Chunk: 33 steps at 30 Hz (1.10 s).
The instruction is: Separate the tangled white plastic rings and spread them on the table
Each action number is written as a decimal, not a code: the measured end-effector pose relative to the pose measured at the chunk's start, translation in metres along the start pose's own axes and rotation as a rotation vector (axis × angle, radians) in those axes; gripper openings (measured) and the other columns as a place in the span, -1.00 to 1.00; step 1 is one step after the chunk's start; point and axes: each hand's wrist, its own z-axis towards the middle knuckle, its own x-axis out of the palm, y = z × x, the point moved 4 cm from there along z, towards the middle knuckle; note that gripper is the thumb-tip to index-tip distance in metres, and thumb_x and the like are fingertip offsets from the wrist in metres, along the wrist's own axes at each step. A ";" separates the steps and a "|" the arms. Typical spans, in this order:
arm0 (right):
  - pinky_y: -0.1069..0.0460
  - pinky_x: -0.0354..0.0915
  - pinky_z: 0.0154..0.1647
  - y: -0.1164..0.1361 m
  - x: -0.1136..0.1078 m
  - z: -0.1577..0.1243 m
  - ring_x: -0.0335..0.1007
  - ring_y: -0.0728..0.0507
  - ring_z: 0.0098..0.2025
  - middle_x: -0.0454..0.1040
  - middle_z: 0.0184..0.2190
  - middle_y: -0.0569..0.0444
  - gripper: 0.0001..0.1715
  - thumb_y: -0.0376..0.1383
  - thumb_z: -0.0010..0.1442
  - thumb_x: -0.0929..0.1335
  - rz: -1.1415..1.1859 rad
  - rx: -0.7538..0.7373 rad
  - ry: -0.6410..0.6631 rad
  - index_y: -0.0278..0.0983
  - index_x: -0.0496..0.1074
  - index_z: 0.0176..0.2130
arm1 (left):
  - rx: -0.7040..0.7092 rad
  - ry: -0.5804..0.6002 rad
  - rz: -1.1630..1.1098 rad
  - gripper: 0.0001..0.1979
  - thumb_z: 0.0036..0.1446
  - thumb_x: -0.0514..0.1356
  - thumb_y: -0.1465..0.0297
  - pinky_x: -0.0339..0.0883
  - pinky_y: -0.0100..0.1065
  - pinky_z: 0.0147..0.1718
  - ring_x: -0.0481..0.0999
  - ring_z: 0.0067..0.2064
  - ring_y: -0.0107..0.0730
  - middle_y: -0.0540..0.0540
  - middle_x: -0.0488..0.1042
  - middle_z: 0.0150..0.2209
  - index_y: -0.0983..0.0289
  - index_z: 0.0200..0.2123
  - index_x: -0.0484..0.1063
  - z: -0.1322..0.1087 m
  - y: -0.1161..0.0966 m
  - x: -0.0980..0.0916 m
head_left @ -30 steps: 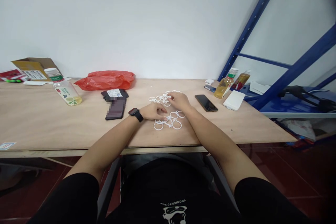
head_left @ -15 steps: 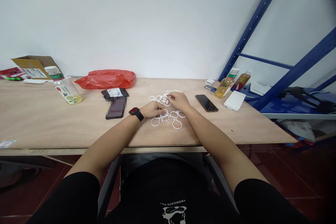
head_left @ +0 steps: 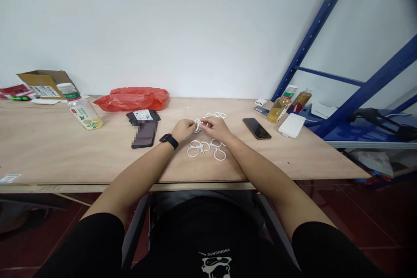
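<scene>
Wooden surface (head_left: 81, 152) before us; red bag (head_left: 137, 99) at ten o'clock from our grip, dark phone (head_left: 256, 128) at three. Our left hand (head_left: 184, 130) has just come up to meet our right hand (head_left: 215, 128), both now pinching white rings (head_left: 197, 125); how many, we cannot tell. So two hands share one spot. Near rings (head_left: 202, 151) lie loose at six o'clock, far rings (head_left: 219, 117) at two, partly hidden.
</scene>
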 end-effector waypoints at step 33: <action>-0.02 0.30 -0.05 -0.007 -0.022 0.004 0.46 -0.14 -0.13 0.58 -0.22 0.01 -0.81 -0.28 0.29 0.32 -0.201 0.027 -0.126 -0.21 0.55 -0.19 | 0.093 0.036 0.039 -0.61 0.23 0.09 0.15 0.20 -0.38 -0.33 0.42 -0.33 -0.36 0.12 0.56 -0.34 0.34 -0.30 0.57 0.000 -0.009 -0.009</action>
